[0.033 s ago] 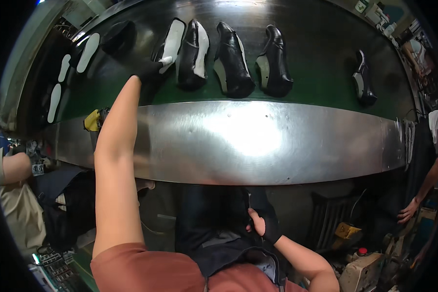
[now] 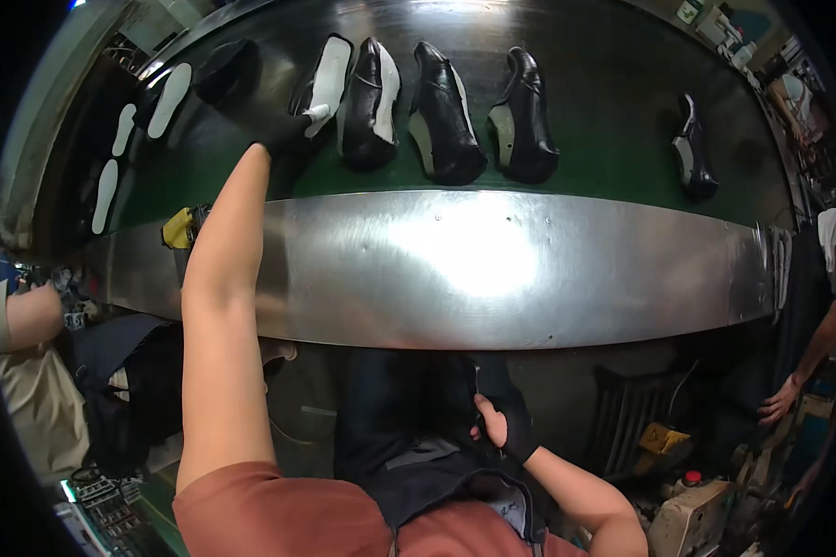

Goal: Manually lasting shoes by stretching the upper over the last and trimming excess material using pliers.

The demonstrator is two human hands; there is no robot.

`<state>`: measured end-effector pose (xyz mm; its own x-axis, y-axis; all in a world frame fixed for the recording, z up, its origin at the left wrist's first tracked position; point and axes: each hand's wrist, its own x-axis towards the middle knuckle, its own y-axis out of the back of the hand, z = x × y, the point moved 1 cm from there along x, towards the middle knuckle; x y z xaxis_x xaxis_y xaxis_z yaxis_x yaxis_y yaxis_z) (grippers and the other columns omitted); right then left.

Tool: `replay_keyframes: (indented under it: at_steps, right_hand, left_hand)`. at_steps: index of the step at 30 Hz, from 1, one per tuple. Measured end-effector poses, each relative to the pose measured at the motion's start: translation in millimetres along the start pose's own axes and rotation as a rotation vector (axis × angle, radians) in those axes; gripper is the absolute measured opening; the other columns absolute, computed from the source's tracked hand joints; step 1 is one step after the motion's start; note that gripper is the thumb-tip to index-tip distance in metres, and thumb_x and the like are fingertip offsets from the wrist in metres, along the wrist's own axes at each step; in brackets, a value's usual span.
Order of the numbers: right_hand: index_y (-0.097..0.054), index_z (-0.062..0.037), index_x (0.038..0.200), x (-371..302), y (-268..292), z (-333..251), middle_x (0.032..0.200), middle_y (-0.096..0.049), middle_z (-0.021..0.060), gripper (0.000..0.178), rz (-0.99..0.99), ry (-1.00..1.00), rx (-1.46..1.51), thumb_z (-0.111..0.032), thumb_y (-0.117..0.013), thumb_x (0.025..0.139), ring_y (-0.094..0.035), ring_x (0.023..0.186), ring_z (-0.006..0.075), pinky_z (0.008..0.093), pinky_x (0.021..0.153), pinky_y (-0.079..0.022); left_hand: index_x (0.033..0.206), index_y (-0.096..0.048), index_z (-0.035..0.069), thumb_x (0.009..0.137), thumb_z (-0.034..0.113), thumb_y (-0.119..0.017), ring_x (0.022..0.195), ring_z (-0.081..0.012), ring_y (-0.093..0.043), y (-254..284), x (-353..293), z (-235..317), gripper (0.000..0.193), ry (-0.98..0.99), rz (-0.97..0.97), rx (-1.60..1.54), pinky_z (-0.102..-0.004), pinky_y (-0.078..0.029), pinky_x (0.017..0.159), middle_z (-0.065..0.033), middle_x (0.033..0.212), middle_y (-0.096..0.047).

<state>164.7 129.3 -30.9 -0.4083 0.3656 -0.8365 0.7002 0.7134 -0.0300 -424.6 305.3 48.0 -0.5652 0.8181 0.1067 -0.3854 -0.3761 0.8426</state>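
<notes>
My left hand [image 2: 293, 133], in a black glove with light fingertips, reaches over the green belt. Its fingers close on the near end of a black shoe [image 2: 330, 79] whose white underside faces up; the palm side is hidden. Just right of it stand a black shoe with a white panel [image 2: 372, 102], then two more black shoes [image 2: 448, 121] [image 2: 527, 116], toes pointing away. Low in front of my lap, my right hand [image 2: 497, 427], in a black glove with bare fingers, closes round a thin metal tool [image 2: 476, 379]; its kind is unclear.
A steel ledge [image 2: 492, 269] runs along the belt's near side. White sole-shaped pieces [image 2: 169, 100] and a dark shoe [image 2: 228, 70] lie left; another black shoe [image 2: 693, 153] is far right. A yellow-headed tool [image 2: 177, 228] sits beside my left forearm. Other people's arms [image 2: 785, 399] show at both sides.
</notes>
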Motion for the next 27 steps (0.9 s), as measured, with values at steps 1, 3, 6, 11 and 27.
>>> replay_keyframes:
  at_steps: [1, 3, 6, 11, 27]
  right_hand:
    - [-0.063, 0.0017, 0.081, -2, -2, -1, 0.06, -0.061, 0.0093, 0.05, 0.007, 0.046, 0.013, -0.042, -0.047, 0.099, -0.061, 0.049, 0.0168, 0.0305, 0.05, -0.048]
    - [-0.063, 0.0018, 0.081, -5, -5, 1, 0.06, -0.061, 0.0092, 0.05, 0.047, 0.081, 0.046, -0.042, -0.047, 0.099, -0.061, 0.049, 0.0166, 0.0303, 0.05, -0.049]
    - [-0.062, 0.002, 0.082, -17, -14, 5, 0.058, -0.06, 0.0083, 0.05, 0.081, 0.124, 0.089, -0.042, -0.046, 0.099, -0.061, 0.048, 0.0166, 0.0295, 0.05, -0.048]
    - [-0.06, 0.0005, 0.084, -40, -30, 22, 0.061, -0.06, 0.0075, 0.043, 0.102, 0.206, -0.028, -0.039, -0.052, 0.098, -0.059, 0.048, 0.0154, 0.0274, 0.047, -0.048]
    - [-0.062, -0.0026, 0.092, -155, -61, 18, 0.078, -0.059, -0.001, 0.036, 0.171, 1.057, -0.333, -0.034, -0.049, 0.102, -0.054, 0.072, 0.0098, 0.0256, 0.065, -0.044]
  left_hand:
    - [0.098, -0.066, 0.004, 0.081, 0.045, -0.074, 0.072, -0.0153, -0.059, 3, 0, -3, 0.044, 0.033, -0.177, -0.321, -0.0279, -0.047, 0.066, -0.0051, 0.081, -0.062]
    - [0.103, -0.065, 0.006, 0.082, 0.043, -0.073, 0.075, -0.0139, -0.06, 8, -20, 26, 0.043, 0.187, -0.201, -0.785, -0.0267, -0.048, 0.067, -0.0034, 0.086, -0.063]
    - [0.117, -0.058, 0.007, 0.085, 0.041, -0.071, 0.085, -0.0155, -0.063, 31, -111, 70, 0.049, 0.299, -0.096, -1.408, -0.0298, -0.053, 0.071, -0.0032, 0.099, -0.064]
    - [0.126, -0.053, 0.0, 0.097, 0.023, -0.056, 0.107, -0.0205, -0.06, 11, -300, -11, 0.037, 0.035, -0.087, -1.235, -0.0359, -0.049, 0.093, -0.0118, 0.12, -0.061]
    - [0.139, -0.043, 0.007, 0.067, 0.026, -0.082, 0.117, -0.0286, -0.054, 29, -562, 190, 0.084, -0.35, -0.066, -1.04, -0.0403, -0.041, 0.102, -0.0145, 0.136, -0.051]
